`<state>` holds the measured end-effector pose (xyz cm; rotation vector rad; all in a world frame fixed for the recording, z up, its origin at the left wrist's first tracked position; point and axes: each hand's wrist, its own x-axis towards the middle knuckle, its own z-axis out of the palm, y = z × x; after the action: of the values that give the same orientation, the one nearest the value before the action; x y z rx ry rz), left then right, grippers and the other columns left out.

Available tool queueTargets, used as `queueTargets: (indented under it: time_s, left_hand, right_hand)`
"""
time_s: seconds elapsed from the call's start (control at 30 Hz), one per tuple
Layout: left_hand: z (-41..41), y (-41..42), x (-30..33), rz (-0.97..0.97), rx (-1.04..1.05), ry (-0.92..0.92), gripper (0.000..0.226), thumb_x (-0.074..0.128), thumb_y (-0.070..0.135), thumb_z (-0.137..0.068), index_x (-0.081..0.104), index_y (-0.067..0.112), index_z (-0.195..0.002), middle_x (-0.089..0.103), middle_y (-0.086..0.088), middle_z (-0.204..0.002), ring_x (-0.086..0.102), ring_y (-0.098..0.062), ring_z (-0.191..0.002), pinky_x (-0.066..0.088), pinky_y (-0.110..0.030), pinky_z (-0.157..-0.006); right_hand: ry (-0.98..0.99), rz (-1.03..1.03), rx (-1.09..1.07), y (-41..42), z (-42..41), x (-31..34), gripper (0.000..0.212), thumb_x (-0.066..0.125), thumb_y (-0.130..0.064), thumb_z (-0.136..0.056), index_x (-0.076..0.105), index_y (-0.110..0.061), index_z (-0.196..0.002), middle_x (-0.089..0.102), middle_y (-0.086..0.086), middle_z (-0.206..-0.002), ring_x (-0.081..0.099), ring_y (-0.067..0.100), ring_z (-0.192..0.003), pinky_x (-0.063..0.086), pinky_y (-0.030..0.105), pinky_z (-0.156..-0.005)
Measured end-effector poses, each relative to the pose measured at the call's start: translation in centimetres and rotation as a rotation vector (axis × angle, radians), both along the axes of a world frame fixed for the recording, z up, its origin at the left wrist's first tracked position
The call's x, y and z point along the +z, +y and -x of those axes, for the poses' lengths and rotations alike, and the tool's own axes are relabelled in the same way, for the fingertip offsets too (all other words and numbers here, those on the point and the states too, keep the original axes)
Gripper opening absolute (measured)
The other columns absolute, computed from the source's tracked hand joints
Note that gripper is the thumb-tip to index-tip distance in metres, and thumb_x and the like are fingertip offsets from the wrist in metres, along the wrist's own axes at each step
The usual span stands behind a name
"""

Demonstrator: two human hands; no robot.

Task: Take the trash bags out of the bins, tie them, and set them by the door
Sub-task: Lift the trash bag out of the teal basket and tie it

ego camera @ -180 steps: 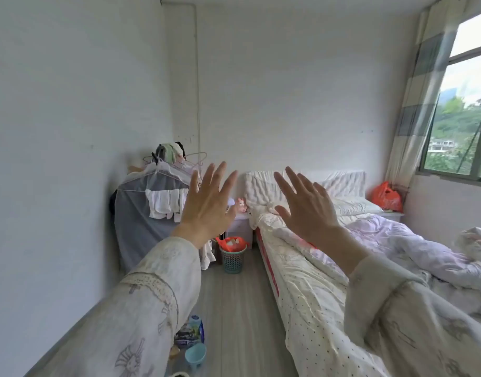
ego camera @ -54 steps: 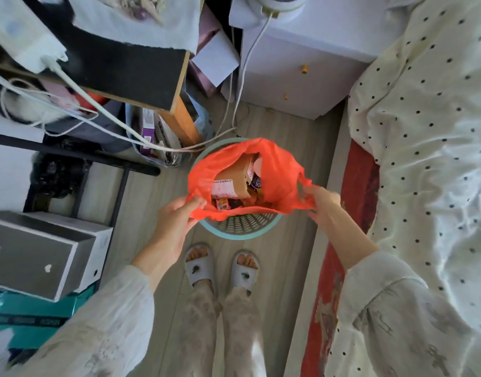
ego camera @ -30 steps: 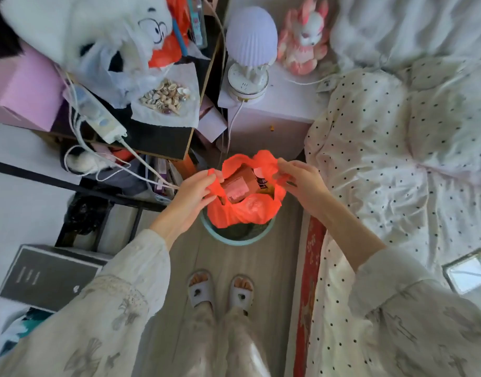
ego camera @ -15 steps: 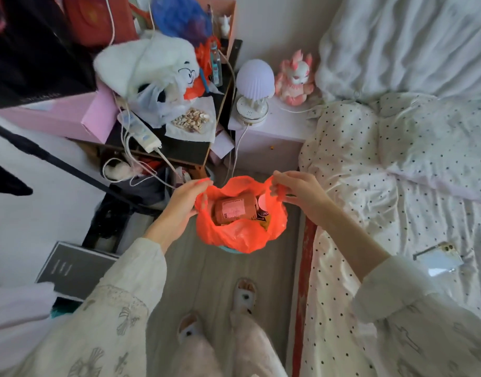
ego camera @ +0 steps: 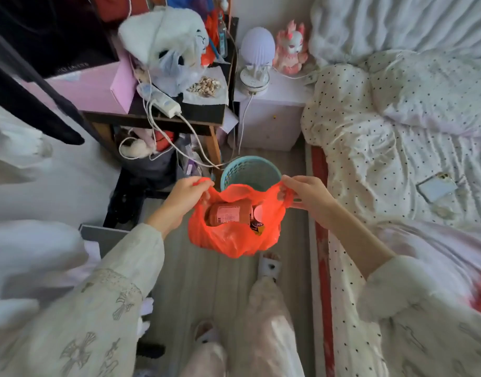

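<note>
Bedroom floor between a cluttered side table [ego camera: 157, 115] and the dotted bed [ego camera: 383, 148]: the teal bin [ego camera: 251, 170] stands by a white nightstand [ego camera: 269, 123]. Orange trash bag [ego camera: 233, 235] hangs clear of the bin, mouth open, left hand [ego camera: 183, 198] and right hand [ego camera: 306, 195] each gripping a handle.

Left side: cluttered worktop [ego camera: 201, 115] and trailing cables [ego camera: 190, 131] crowd the bin [ego camera: 251, 170].
Right side: bed [ego camera: 369, 164] edge closes in.
Floor strip [ego camera: 206, 281]: narrow, open between them.
</note>
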<state>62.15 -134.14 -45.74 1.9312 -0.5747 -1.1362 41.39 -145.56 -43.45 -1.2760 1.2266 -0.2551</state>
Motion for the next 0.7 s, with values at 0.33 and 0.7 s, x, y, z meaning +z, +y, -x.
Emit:
queueTargets:
  time_s: [0.33,0.7]
  left_hand:
    - [4.3,8.2,-4.9,-0.092,0.039,0.062,0.013,0.047,0.018,-0.093,0.054,0.016,-0.103,0.054,-0.002,-0.071,0.049,-0.011,-0.06,0.041,-0.017,-0.051]
    - [9.7,9.8,-21.5,-0.181,-0.098,-0.358,0.021,0.051,0.01,-0.089,0.06,0.004,-0.107,0.065,-0.018,-0.102,0.06,-0.033,-0.094,0.042,-0.025,-0.072]
  right_hand:
    - [0.077,-0.032,-0.013,7.7,5.1,-4.6,0.024,0.053,-0.017,-0.088,0.061,-0.003,-0.071,0.058,0.013,-0.075,0.052,0.023,-0.071,0.053,0.044,-0.081]
    - [0.053,-0.017,0.0,8.0,10.2,-22.9,0.013,0.06,-0.019,-0.085,0.067,-0.018,-0.075,0.07,0.013,-0.087,0.065,0.025,-0.083,0.053,0.05,-0.089]
